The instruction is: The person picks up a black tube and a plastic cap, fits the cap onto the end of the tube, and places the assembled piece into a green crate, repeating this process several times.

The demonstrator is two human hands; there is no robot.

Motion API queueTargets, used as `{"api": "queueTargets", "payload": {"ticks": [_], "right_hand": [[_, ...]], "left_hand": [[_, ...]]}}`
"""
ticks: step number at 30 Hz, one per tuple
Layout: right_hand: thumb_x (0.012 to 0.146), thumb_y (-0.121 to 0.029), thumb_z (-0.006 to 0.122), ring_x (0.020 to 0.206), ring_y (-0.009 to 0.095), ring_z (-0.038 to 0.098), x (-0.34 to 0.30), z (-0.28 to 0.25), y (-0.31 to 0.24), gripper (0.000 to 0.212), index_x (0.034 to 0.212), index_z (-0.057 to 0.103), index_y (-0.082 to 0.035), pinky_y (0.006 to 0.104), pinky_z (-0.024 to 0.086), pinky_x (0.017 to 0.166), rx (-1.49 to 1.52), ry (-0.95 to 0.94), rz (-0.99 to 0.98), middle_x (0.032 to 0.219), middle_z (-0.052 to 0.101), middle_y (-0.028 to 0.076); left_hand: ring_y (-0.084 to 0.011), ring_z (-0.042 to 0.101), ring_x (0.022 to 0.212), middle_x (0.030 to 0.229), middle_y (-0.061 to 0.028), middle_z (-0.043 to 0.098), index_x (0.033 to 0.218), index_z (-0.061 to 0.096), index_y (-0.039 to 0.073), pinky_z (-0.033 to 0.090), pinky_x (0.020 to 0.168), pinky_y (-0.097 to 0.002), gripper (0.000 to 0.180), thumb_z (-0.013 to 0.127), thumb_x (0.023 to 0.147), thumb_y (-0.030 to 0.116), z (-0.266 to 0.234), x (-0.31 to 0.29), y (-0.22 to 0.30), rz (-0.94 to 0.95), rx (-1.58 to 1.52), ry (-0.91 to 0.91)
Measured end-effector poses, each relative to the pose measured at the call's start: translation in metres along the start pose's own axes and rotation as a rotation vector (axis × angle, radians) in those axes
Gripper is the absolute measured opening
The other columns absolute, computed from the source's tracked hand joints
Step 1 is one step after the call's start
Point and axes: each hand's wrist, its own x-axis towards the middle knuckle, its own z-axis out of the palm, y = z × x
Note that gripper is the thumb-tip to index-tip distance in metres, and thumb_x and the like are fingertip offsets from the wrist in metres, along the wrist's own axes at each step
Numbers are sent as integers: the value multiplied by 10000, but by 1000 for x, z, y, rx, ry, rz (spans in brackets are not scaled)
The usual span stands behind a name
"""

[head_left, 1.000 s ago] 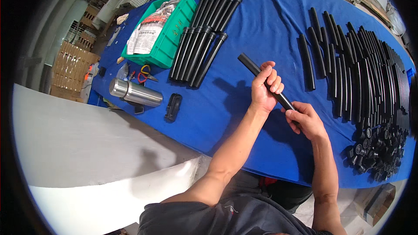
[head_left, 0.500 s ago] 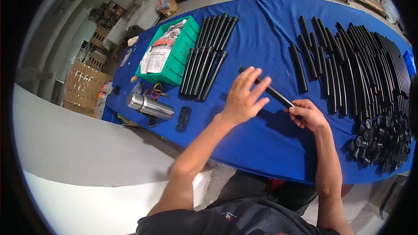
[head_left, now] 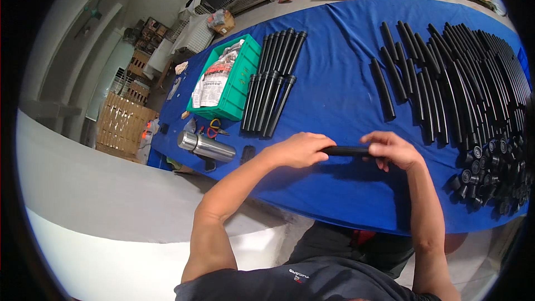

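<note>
Over the near part of the blue surface (head_left: 334,89), the left hand (head_left: 301,149) wraps its grip round the left end of one black tube (head_left: 348,150), which runs to the right from it, its long axis nearly level from left to right. At the tube's right end, the right hand (head_left: 397,150) has its thumb laid across and index finger raised; blur leaves unclear whether that grip pinches. The left hand is nearer the capped tubes, the right nearer the loose ones.

Counted from the left: one green crate (head_left: 238,88) with newspaper (head_left: 219,81) inside, one steel flask (head_left: 215,149), one red-and-yellow-handled tool (head_left: 212,132), one dark case (head_left: 248,154) partly behind the left forearm, then capped tubes (head_left: 270,103) in two rows, roughly six each. Farther right, loose black tubes (head_left: 468,89) and, near them, black caps (head_left: 477,167) overlap too much to count.
</note>
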Motion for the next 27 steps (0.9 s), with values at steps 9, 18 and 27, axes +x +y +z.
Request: {"api": "queueTargets", "payload": {"ticks": [9,18,27], "right_hand": [[918,-429,620,735,124,623,18,-3,13,600,1291,501,25,268,512,610,188,175,-106,966,652,81],[895,-330,669,727,123,616,22,-9,20,519,1238,548,40,259,510,616,215,217,-99,928,654,81],[921,-282,649,695,106,616,24,-4,20,394,1170,588,18,247,512,614,237,250,-133,864,648,52]], "left_hand": [[-140,642,802,892,-81,690,1140,603,-46,506,764,-276,356,667,895,203,-54,36,-141,-394,-442,678],[-383,657,796,842,-246,667,913,706,-20,514,714,-426,373,724,766,323,-33,67,-160,-720,-16,795],[-382,617,943,1002,-194,589,1025,658,-27,504,832,-476,332,657,864,264,54,29,-121,-762,236,847]]}}
